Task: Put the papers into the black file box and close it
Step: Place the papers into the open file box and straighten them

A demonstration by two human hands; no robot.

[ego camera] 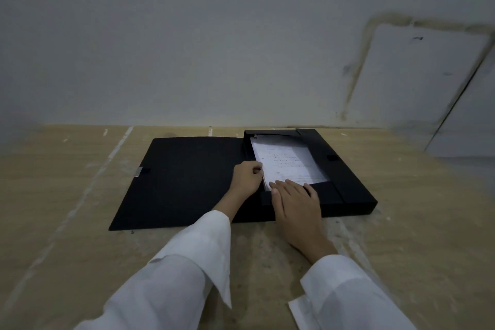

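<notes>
The flat black plastic file box (pixel 345 182) lies open toward the far right part of the pale wooden worktop (pixel 80 195), its wide black lid (pixel 182 179) folded out flat to the left. The stack of white printed papers (pixel 284 161) sits inside the box tray, its left edge still riding slightly high against the hinge-side wall.

The left hand (pixel 247 178) pinches that left edge of the stack, a closed grip on the sheets. The right hand (pixel 297 201) lies flat with fingers spread, not clenched, pressing the near end of the stack and the box's near inner flap.

The step in hand looks like seating the papers. To do it well, the left hand should ease the edge down inside the wall, not over it, while the right palm keeps the near end from sliding. Any corner standing proud would likely crease under the lid. Once the sheets lie level, the lid can swing over from the left until its clasp tab (pixel 142 171) reaches the box's right wall.
</notes>
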